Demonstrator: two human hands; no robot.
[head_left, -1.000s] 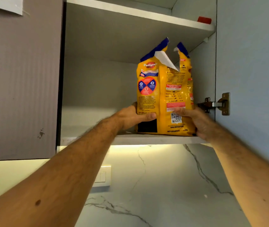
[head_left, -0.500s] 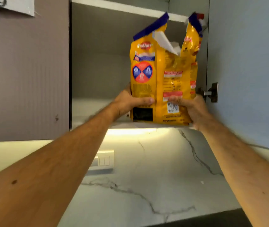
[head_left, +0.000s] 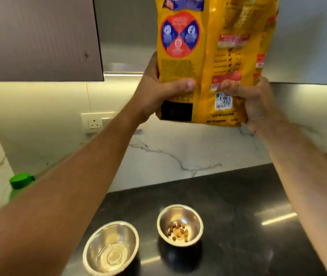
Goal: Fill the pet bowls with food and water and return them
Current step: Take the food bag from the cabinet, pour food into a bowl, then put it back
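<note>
A yellow dog food bag (head_left: 214, 52) hangs upright in the air in front of the wall cupboard, its top out of frame. My left hand (head_left: 158, 92) grips its lower left side and my right hand (head_left: 248, 100) grips its lower right corner. Below, on the black counter (head_left: 248, 196), stand two steel bowls. The right bowl (head_left: 180, 225) holds a few brown kibble pieces. The left bowl (head_left: 111, 248) looks shiny inside, with nothing solid in it.
A green-capped bottle (head_left: 20, 182) stands at the left, partly behind my left forearm. A closed grey cupboard door (head_left: 39, 36) is at upper left. A wall socket (head_left: 95, 122) sits on the marble backsplash (head_left: 178, 154).
Both hands have lifted the bag off the cupboard shelf and brought it out and down toward me. The view has tilted down, bringing the counter and bowls into sight.
</note>
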